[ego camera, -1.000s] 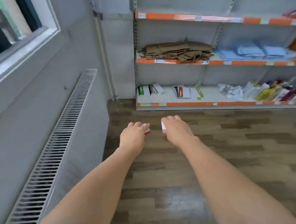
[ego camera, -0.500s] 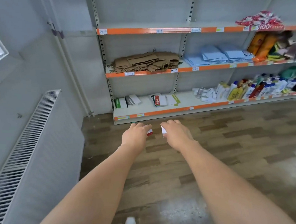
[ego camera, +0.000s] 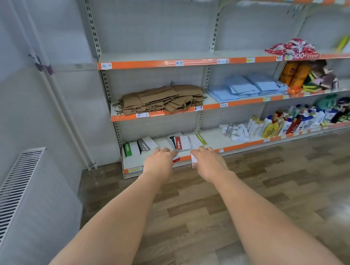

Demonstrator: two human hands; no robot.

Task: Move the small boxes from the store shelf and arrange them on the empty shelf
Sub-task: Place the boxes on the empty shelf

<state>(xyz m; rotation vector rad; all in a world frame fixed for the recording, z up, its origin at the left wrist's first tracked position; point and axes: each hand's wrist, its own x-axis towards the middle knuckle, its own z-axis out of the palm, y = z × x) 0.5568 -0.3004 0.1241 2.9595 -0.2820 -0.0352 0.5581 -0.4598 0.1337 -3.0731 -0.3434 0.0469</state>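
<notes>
Boxes fill our fingers: our left hand grips a red-and-white small box, our right hand a white one, both just short of the bottom shelf, where more boxes lie beyond.

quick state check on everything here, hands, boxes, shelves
left hand: gripping a small red and white box
right hand: gripping a small white box
boxes on bottom shelf: lying flat, untouched
bottom shelf: partly filled
shelf above the paper bags: bare in its left bay
brown paper bags: folded flat, stacked
blue packs: stacked flat
</notes>
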